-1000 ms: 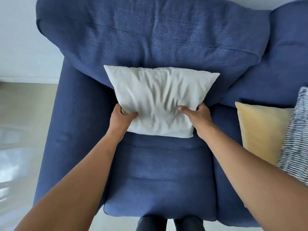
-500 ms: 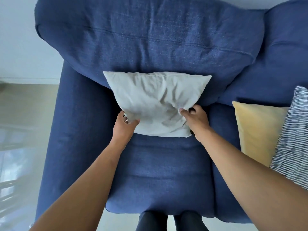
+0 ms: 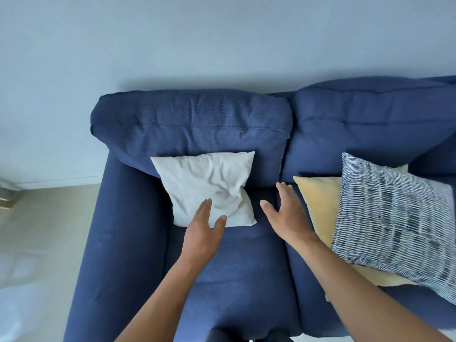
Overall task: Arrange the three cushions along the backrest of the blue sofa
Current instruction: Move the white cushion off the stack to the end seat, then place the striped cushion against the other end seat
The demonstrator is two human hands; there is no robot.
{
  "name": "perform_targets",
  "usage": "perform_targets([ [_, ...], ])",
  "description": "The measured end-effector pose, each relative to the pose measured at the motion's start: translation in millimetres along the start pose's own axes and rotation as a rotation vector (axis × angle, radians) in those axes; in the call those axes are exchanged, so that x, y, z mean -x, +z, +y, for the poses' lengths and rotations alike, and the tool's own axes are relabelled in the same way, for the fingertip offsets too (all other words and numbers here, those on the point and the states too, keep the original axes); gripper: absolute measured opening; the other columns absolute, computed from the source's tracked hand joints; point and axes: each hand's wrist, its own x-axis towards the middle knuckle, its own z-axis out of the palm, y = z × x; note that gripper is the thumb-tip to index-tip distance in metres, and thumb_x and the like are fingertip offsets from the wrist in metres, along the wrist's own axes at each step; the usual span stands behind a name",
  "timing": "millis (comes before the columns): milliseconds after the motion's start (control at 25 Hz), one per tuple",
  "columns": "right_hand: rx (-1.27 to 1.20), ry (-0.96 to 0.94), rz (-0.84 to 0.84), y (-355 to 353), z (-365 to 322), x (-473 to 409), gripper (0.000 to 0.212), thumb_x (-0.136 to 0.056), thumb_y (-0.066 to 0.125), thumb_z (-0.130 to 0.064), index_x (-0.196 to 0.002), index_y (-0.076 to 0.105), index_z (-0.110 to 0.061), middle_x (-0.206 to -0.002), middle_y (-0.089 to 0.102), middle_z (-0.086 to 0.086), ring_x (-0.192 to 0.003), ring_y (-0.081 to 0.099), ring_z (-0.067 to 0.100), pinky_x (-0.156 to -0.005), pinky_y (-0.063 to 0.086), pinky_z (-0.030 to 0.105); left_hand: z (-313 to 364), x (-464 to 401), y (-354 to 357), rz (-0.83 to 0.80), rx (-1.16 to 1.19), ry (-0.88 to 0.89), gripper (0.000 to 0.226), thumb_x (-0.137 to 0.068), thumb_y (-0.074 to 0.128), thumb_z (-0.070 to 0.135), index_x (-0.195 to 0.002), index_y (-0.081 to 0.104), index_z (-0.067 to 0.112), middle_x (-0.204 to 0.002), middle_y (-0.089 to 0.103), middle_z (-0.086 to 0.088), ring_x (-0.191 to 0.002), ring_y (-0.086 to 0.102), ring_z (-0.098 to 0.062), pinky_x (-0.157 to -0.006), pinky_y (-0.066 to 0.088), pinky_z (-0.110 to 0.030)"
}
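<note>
Deep blue woven-fabric sofa (image 3: 138, 243) against a pale wall. Crumpled white square cushion (image 3: 207, 186) propped on the left backrest; flat yellow square cushion (image 3: 318, 206) on the seat, under a blue-and-white striped square cushion (image 3: 392, 218). Left hand (image 3: 203, 233) and right hand (image 3: 287, 213) both spread, holding nothing.

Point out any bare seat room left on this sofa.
Free: blue seat cushion in front of the crumpled white cushion, bordered by the sofa's arm. Crowded: yellow cushion under the striped blue-and-white cushion.
</note>
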Motion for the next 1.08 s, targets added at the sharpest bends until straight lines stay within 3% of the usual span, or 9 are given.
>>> perform_targets([
  [200,0.082,-0.044,0.078,-39,24,57,0.075,-0.102,0.057,-0.04,-0.163,0.026,-0.009,-0.174,0.018,0.009,-0.163,0.008,0.022,-0.13,0.014,0.041,32,50,17,-0.018,-0.039,0.127,0.067,-0.107,0.055,0.037,-0.167,0.03,0.018,-0.175,0.028,0.003,-0.162,0.025,-0.013,-0.123,0.026,-0.024],
  [360,0.097,-0.018,0.143,-65,49,102,0.077,-0.102,0.056,-0.042,-0.164,0.024,-0.01,-0.174,0.017,0.01,-0.163,0.007,0.023,-0.131,0.012,0.04,41,71,40,-0.08,-0.065,0.216,0.068,-0.106,0.056,0.037,-0.167,0.029,0.018,-0.175,0.028,0.003,-0.162,0.027,-0.015,-0.128,0.031,-0.036],
  [640,0.11,0.103,0.261,-124,104,170,0.077,-0.102,0.056,-0.041,-0.165,0.021,-0.012,-0.175,0.014,0.006,-0.162,0.006,0.02,-0.131,0.011,0.041,64,115,94,-0.201,-0.076,0.322,0.071,-0.106,0.055,0.04,-0.168,0.025,0.019,-0.176,0.027,0.003,-0.162,0.028,-0.016,-0.128,0.029,-0.036],
  [800,0.072,0.143,0.286,-154,133,170,0.079,-0.101,0.057,-0.043,-0.164,0.021,-0.012,-0.175,0.015,0.008,-0.162,0.008,0.023,-0.13,0.013,0.041,80,125,116,-0.242,-0.17,0.341,0.072,-0.106,0.055,0.039,-0.168,0.025,0.017,-0.176,0.025,0.001,-0.163,0.024,-0.019,-0.127,0.026,-0.034],
  [1080,0.063,0.165,0.185,-219,206,108,0.08,-0.103,0.053,-0.047,-0.166,0.017,-0.013,-0.176,0.009,0.007,-0.162,0.004,0.022,-0.131,0.012,0.043,161,91,196,-0.215,-0.191,0.259,0.072,-0.107,0.056,0.037,-0.167,0.026,0.013,-0.176,0.027,-0.002,-0.162,0.027,-0.02,-0.128,0.03,-0.037],
])
